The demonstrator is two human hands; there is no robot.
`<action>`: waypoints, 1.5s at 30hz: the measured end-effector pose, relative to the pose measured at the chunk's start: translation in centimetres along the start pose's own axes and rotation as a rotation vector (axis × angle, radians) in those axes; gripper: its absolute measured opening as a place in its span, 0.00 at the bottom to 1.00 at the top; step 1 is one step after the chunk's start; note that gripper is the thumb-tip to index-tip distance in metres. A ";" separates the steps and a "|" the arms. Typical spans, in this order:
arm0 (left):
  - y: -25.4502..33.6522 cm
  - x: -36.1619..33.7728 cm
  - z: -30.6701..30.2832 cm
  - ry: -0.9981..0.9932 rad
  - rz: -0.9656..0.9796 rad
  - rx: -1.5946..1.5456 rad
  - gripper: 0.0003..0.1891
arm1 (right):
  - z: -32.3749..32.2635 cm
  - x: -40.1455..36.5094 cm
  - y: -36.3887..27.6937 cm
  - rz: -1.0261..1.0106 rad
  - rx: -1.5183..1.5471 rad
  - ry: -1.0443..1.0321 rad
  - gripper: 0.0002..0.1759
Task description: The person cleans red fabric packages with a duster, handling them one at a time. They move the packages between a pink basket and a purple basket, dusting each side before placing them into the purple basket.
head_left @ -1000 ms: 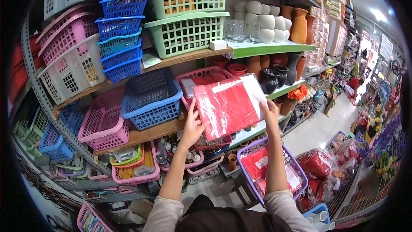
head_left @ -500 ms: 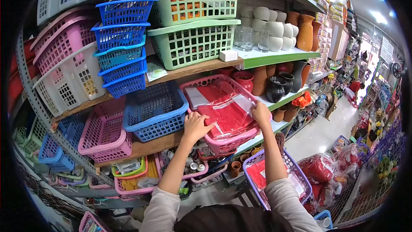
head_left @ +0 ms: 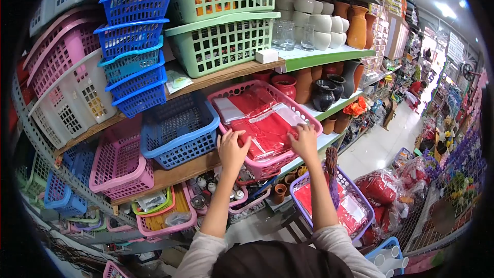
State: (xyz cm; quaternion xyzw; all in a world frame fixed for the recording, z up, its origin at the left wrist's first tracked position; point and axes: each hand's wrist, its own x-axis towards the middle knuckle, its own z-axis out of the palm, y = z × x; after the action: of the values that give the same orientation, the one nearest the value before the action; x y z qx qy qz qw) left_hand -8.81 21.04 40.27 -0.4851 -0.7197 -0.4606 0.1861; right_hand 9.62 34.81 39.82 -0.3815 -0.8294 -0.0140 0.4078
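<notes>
At the front edge of the wooden shelf (head_left: 172,170), a pink basket (head_left: 275,162) holds red plastic-wrapped packets (head_left: 262,126). Our left hand (head_left: 232,149) and right hand (head_left: 304,141) lie flat on them, fingers spread, gripping nothing. We judge the packets light, floppy and slick, best taken by opposite edges. Blue baskets (head_left: 177,131) and clay pots (head_left: 324,95) crowd the shop.

no text, label or number is sharp enough to read anywhere.
</notes>
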 end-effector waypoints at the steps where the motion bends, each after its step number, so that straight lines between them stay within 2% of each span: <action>1: 0.3 -0.5 0.0 0.056 0.044 -0.088 0.10 | -0.8 -0.9 -0.8 0.025 0.099 0.012 0.16; 3: 2.4 -1.8 -1.0 0.163 0.149 -0.173 0.05 | -2.0 -3.2 -2.7 0.073 0.257 0.072 0.12; 4: 3.0 -2.6 -1.1 0.152 0.227 -0.136 0.05 | -2.0 -4.3 -2.7 -0.036 0.233 0.127 0.12; 6: 4.4 -5.1 0.3 0.082 0.331 -0.138 0.06 | -2.4 -6.7 -3.3 -0.046 0.298 0.166 0.16; 8: 7.7 -6.9 0.9 0.040 0.430 -0.037 0.08 | -4.2 -8.7 -4.5 -0.042 0.340 0.114 0.22; 9: 8.0 -8.2 2.1 -0.007 0.418 0.004 0.09 | -3.9 -10.0 -3.8 -0.051 0.343 0.082 0.27; 12: 8.8 -10.9 4.4 -0.111 0.463 -0.032 0.11 | -3.0 -13.8 -1.5 0.142 0.537 0.032 0.25; 14: 8.6 -12.2 6.7 -0.303 0.461 -0.277 0.12 | -3.3 -16.5 0.3 0.209 0.433 0.023 0.24; 16: 8.8 -14.1 8.4 -0.410 0.439 -0.305 0.18 | -3.0 -19.4 2.9 0.263 0.336 0.019 0.23; 19: 8.2 -17.9 11.8 -0.512 0.431 -0.345 0.19 | -2.1 -25.1 7.1 0.597 -0.047 0.023 0.25; 20: 8.0 -18.9 12.6 -0.641 0.387 -0.371 0.19 | -2.1 -26.9 8.1 0.722 -0.138 -0.005 0.26; 21: 7.9 -19.8 13.3 -0.769 0.342 -0.393 0.19 | -2.0 -28.7 9.2 0.799 -0.180 0.008 0.26; 24: 7.8 -22.4 15.7 -0.859 0.314 -0.421 0.19 | -0.6 -33.7 12.1 0.975 -0.159 -0.048 0.24; 25: 7.8 -22.9 16.4 -0.881 0.293 -0.433 0.19 | -0.1 -34.8 12.7 0.986 -0.137 -0.072 0.19; 28: 7.0 -24.1 19.6 -0.940 0.291 -0.419 0.19 | 0.7 -36.8 13.7 1.092 -0.054 -0.101 0.16; 29: 6.5 -24.6 21.0 -0.919 0.333 -0.408 0.18 | 0.7 -36.9 14.1 1.193 -0.131 -0.224 0.15; 33: 4.7 -25.8 25.8 -1.009 0.254 -0.297 0.19 | -1.6 -36.6 14.5 1.404 -0.024 -0.180 0.18; 35: 4.6 -25.9 27.6 -1.039 0.247 -0.214 0.19 | -2.4 -36.9 14.5 1.402 -0.068 -0.107 0.19; 36: 4.7 -25.7 28.4 -1.057 0.218 -0.215 0.21 | -2.6 -37.2 14.6 1.384 -0.103 -0.035 0.20; 38: 5.0 -25.9 29.4 -1.115 0.186 0.013 0.31 | -2.5 -38.1 15.0 1.424 -0.097 -0.022 0.21; 39: 5.1 -25.8 29.6 -1.120 0.190 0.012 0.31 | -2.5 -38.2 15.0 1.468 -0.094 -0.013 0.21; 41: 5.3 -25.8 29.8 -1.144 0.131 0.101 0.40 | -2.2 -38.4 15.0 1.516 -0.088 -0.002 0.21; 45: 5.1 -26.6 30.4 -1.032 0.173 0.157 0.45 | -1.9 -38.4 15.2 1.532 -0.085 -0.024 0.20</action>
State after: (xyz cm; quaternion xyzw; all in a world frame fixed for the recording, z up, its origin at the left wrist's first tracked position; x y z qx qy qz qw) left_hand 13.33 33.16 8.30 -0.6908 -0.7075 -0.0894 -0.1193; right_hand 35.19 21.08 10.31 -0.8652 -0.3367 0.2450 0.2796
